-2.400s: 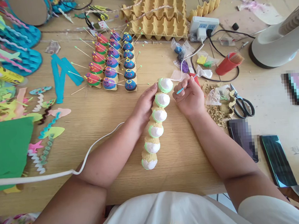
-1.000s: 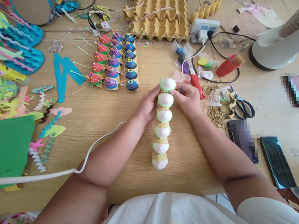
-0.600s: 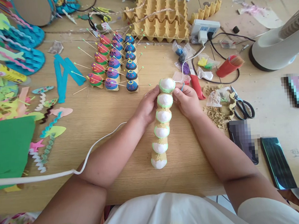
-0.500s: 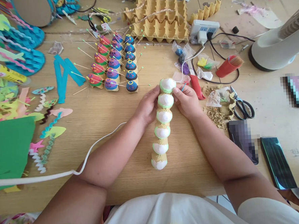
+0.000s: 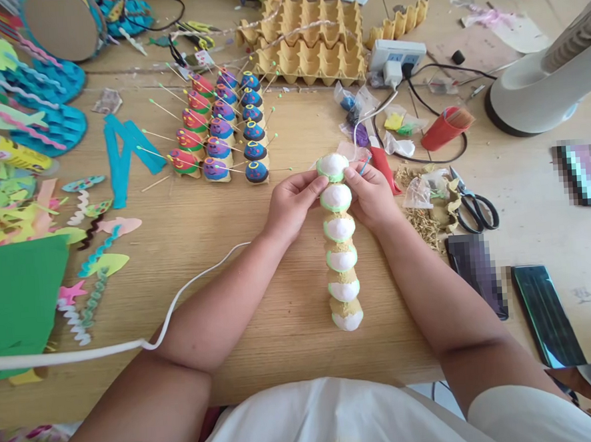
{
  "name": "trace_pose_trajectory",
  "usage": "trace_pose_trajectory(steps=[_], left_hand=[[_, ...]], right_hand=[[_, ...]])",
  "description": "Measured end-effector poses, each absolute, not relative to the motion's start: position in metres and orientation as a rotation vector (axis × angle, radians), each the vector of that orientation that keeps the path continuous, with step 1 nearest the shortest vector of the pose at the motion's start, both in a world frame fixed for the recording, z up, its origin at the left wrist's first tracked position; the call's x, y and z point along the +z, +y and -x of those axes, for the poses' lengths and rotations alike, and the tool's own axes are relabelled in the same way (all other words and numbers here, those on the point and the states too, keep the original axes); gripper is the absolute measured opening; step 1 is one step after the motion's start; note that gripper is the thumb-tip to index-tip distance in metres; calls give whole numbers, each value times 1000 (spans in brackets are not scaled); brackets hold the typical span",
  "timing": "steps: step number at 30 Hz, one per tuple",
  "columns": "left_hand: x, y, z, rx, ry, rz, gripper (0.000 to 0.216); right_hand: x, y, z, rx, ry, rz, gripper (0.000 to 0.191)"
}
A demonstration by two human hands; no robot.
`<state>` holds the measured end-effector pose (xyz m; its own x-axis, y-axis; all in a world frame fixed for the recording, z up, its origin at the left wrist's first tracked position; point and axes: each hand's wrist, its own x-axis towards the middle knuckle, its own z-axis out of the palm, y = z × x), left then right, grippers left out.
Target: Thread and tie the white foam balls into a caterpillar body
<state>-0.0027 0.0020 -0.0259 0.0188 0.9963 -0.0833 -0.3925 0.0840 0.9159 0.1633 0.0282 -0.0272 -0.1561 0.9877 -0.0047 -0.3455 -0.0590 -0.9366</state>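
Observation:
Both my hands hold the far end of an egg carton strip (image 5: 341, 229), whose several bumps carry white clay caps edged in light green. My left hand (image 5: 294, 204) pinches its left side, thumb on top near the first bump. On the right side my right hand (image 5: 371, 193) grips the same end, and a thin blue stick (image 5: 365, 165) shows by its fingers. The strip's near end points toward me. Farther off stand caterpillars with red (image 5: 189, 139), purple (image 5: 220, 127) and blue (image 5: 254, 131) clay bumps and pin-tipped sticks.
Egg trays (image 5: 310, 63) and a power strip (image 5: 396, 53) lie at the back. To the right are scissors (image 5: 476, 210), a red cup of sticks (image 5: 447, 129), phones (image 5: 546, 316) and a white lamp base (image 5: 523, 104). A white cable (image 5: 193, 278) crosses my left forearm; paper cutouts (image 5: 105, 264) cover the left.
The near end of the strip has swung to the right, so it now lies straighter toward me. My left thumb has moved onto the strip's top edge.

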Motion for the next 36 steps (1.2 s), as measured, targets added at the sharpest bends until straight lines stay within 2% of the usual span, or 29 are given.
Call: trace_pose_trajectory(steps=[6, 13, 19, 36], left_hand=[[-31, 2, 4, 1346, 1137, -1008, 71], [-28, -1, 6, 1373, 1235, -1126, 67], [-23, -3, 5, 1350, 1233, -1180, 71], [-20, -5, 6, 1308, 1273, -1247, 61]], right_hand=[[-29, 30, -167, 1497, -1153, 938, 68], [-26, 31, -168, 1455, -1195, 947, 76], [-29, 32, -165, 1372, -1151, 961, 74], [-31, 28, -164, 1323, -1146, 1028, 70]])
